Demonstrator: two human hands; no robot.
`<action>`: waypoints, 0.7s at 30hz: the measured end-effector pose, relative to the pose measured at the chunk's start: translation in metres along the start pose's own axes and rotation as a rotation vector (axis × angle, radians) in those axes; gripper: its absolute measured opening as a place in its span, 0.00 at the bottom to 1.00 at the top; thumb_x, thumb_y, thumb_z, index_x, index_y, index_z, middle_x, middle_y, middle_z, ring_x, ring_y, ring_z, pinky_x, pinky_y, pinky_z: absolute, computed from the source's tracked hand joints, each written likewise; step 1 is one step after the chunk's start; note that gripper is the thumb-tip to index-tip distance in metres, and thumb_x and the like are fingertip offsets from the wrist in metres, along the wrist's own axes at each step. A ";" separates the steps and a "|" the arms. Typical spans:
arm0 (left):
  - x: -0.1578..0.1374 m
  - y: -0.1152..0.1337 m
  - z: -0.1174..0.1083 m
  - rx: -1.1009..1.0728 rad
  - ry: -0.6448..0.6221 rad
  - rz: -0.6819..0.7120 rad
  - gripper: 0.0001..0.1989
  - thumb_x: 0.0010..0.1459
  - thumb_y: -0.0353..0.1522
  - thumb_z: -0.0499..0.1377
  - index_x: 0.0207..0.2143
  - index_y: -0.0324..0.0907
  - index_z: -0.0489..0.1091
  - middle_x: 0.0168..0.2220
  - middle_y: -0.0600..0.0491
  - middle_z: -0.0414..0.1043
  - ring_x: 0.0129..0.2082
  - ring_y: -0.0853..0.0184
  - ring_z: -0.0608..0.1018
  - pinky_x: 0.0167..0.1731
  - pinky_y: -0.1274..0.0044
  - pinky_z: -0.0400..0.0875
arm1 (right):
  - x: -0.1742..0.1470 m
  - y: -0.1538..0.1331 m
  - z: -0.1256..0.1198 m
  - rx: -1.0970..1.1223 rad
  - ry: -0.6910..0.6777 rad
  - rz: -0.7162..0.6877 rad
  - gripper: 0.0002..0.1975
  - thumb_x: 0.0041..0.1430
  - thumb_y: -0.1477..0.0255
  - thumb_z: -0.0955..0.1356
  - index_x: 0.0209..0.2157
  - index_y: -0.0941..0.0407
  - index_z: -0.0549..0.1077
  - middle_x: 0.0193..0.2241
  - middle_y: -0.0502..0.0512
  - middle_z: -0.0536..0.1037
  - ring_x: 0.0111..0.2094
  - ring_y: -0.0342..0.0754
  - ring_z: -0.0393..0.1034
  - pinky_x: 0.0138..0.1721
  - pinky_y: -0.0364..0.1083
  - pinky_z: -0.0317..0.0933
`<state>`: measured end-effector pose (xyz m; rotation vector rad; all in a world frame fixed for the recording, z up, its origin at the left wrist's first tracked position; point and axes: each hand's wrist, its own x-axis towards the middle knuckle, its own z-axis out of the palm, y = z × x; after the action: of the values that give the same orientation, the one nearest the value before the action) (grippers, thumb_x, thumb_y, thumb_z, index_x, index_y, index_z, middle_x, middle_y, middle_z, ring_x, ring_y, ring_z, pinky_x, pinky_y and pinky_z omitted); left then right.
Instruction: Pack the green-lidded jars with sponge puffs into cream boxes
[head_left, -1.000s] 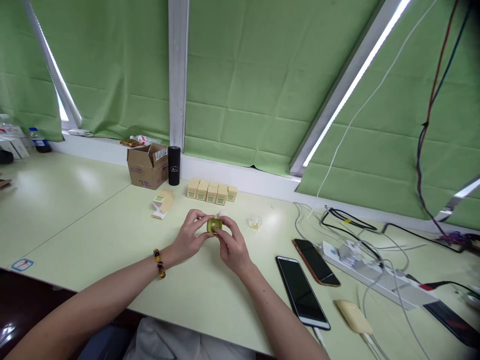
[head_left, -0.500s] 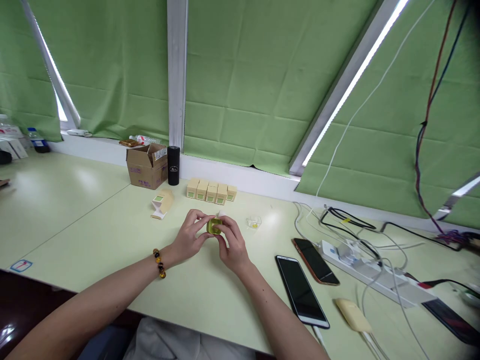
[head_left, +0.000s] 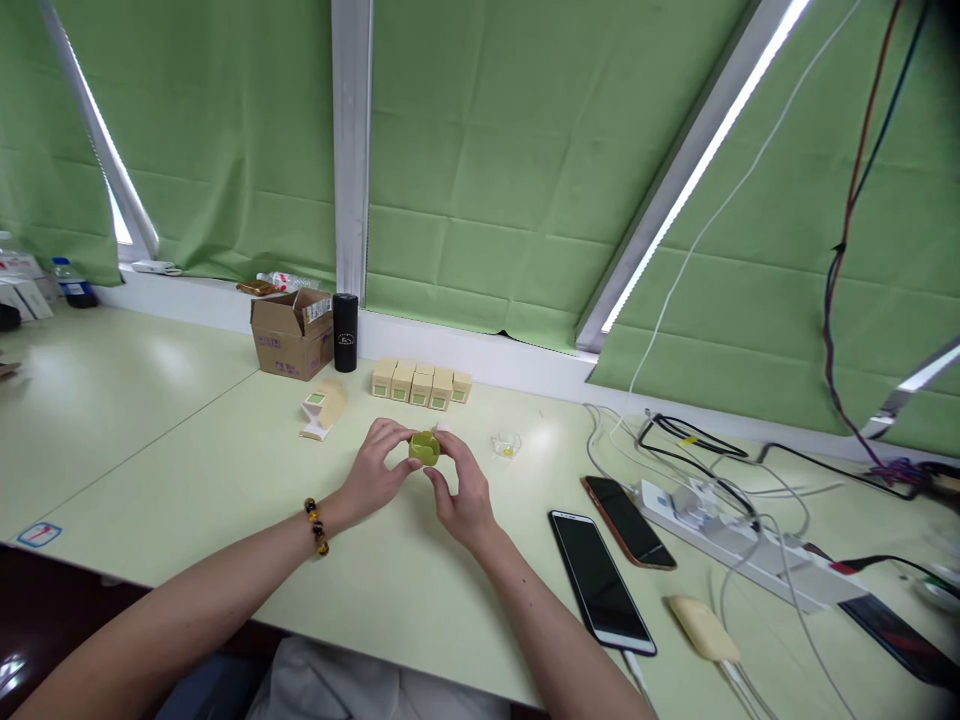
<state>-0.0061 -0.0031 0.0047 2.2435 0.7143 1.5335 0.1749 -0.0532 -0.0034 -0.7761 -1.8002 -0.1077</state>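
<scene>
Above the table, between both hands, is a small olive-green cup-like piece point(head_left: 424, 449) with its hollow side partly showing. My left hand point(head_left: 377, 472) grips its left side between thumb and fingers. On the other side, my right hand point(head_left: 463, 488) pinches it, with the thumb low and the index finger near the rim. A small whitish bit shows behind the right fingertips, too small to name. To the right lies a clear plastic piece point(head_left: 507, 444) with a yellow spot. An opened small carton point(head_left: 324, 408) rests on the table to the left.
Several small beige boxes point(head_left: 421, 384) stand in a row behind the hands. A cardboard box point(head_left: 291, 338) and a black tumbler point(head_left: 346, 333) are farther back. Two phones, a white phone point(head_left: 602, 580) and an orange-cased phone point(head_left: 628, 522), lie right, near a power strip point(head_left: 731, 548) and cables.
The green piece has been tipped in the hands, so more of its outer side shows. My right fingers have drawn back from inside it to its edge.
</scene>
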 end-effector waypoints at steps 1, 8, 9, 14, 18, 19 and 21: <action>0.001 -0.001 0.000 -0.013 0.008 -0.032 0.15 0.66 0.44 0.60 0.46 0.43 0.75 0.41 0.47 0.74 0.47 0.58 0.72 0.49 0.64 0.70 | -0.001 -0.001 0.001 0.006 -0.005 0.010 0.29 0.67 0.78 0.65 0.67 0.54 0.58 0.59 0.67 0.71 0.61 0.58 0.68 0.57 0.60 0.71; -0.001 0.000 0.003 -0.064 -0.035 -0.227 0.24 0.71 0.45 0.50 0.28 0.42 0.72 0.29 0.51 0.69 0.37 0.62 0.72 0.38 0.71 0.70 | -0.006 -0.002 0.009 0.026 -0.051 0.054 0.29 0.67 0.79 0.65 0.66 0.53 0.59 0.57 0.66 0.71 0.56 0.57 0.70 0.52 0.58 0.73; -0.001 0.001 0.004 -0.069 -0.057 -0.235 0.25 0.71 0.45 0.49 0.27 0.42 0.72 0.28 0.51 0.68 0.37 0.62 0.72 0.38 0.71 0.69 | -0.005 -0.002 0.009 0.038 -0.042 0.081 0.27 0.67 0.79 0.65 0.65 0.52 0.61 0.55 0.65 0.72 0.53 0.56 0.71 0.50 0.57 0.73; -0.004 0.004 0.007 -0.145 -0.087 -0.344 0.26 0.71 0.47 0.46 0.27 0.42 0.69 0.30 0.52 0.67 0.34 0.64 0.72 0.36 0.71 0.68 | -0.001 -0.005 0.008 0.152 -0.025 0.239 0.20 0.63 0.76 0.69 0.57 0.51 0.68 0.49 0.60 0.74 0.47 0.53 0.71 0.46 0.54 0.72; -0.005 0.005 0.006 -0.153 -0.088 -0.449 0.24 0.71 0.47 0.44 0.28 0.42 0.65 0.30 0.53 0.65 0.32 0.64 0.71 0.35 0.71 0.68 | 0.002 -0.009 0.006 0.367 -0.041 0.403 0.21 0.60 0.73 0.72 0.54 0.50 0.70 0.53 0.59 0.74 0.55 0.55 0.69 0.55 0.56 0.67; -0.004 0.004 0.005 -0.144 -0.087 -0.449 0.24 0.72 0.46 0.44 0.29 0.42 0.65 0.31 0.53 0.66 0.33 0.64 0.71 0.37 0.70 0.69 | 0.002 -0.009 0.006 0.440 -0.040 0.449 0.20 0.60 0.73 0.72 0.53 0.50 0.70 0.53 0.58 0.74 0.55 0.55 0.70 0.57 0.57 0.66; -0.003 0.004 0.002 -0.115 -0.088 -0.406 0.20 0.72 0.42 0.45 0.34 0.42 0.69 0.36 0.50 0.69 0.40 0.61 0.73 0.45 0.67 0.70 | 0.002 -0.007 0.006 0.566 -0.024 0.530 0.19 0.58 0.71 0.73 0.51 0.50 0.72 0.50 0.56 0.76 0.53 0.54 0.71 0.58 0.57 0.66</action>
<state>-0.0039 -0.0081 0.0041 1.9206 0.9586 1.2385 0.1657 -0.0555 -0.0014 -0.8050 -1.4792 0.7292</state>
